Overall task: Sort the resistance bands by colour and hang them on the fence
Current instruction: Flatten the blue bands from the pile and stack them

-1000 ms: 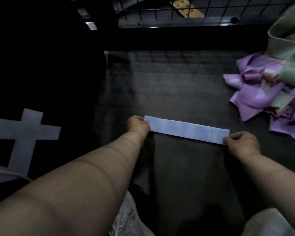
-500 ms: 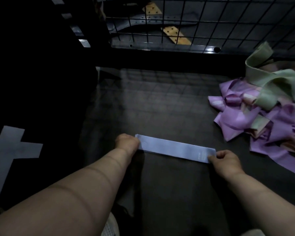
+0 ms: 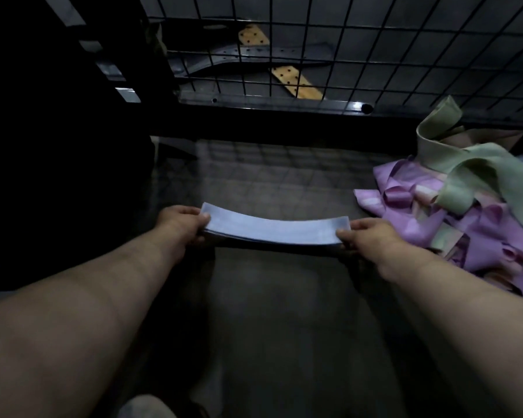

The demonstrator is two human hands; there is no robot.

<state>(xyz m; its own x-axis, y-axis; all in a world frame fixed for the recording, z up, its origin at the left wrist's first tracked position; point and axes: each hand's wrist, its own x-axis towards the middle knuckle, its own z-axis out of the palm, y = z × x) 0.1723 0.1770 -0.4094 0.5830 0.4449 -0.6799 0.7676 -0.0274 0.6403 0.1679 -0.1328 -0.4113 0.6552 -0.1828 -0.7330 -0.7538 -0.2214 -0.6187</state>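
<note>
A pale blue resistance band [image 3: 274, 229], folded flat, hangs slightly sagging above the dark floor between my two hands. My left hand [image 3: 181, 221] pinches its left end and my right hand [image 3: 367, 236] pinches its right end. A tangled pile of purple bands [image 3: 477, 227] lies on the floor at the right, with green bands [image 3: 471, 170] on top of it. The black wire-grid fence [image 3: 344, 49] stands straight ahead, beyond a dark metal base rail [image 3: 284, 104].
Behind the fence lie a dark perforated metal bar and yellow perforated strips [image 3: 296, 82]. A black wall or panel [image 3: 58, 116] fills the left side. A light shoe [image 3: 145, 407] shows at the bottom edge.
Both hands have lifted the blue band off the floor and it now sags between them. The view has tilted up, showing more of the fence.
</note>
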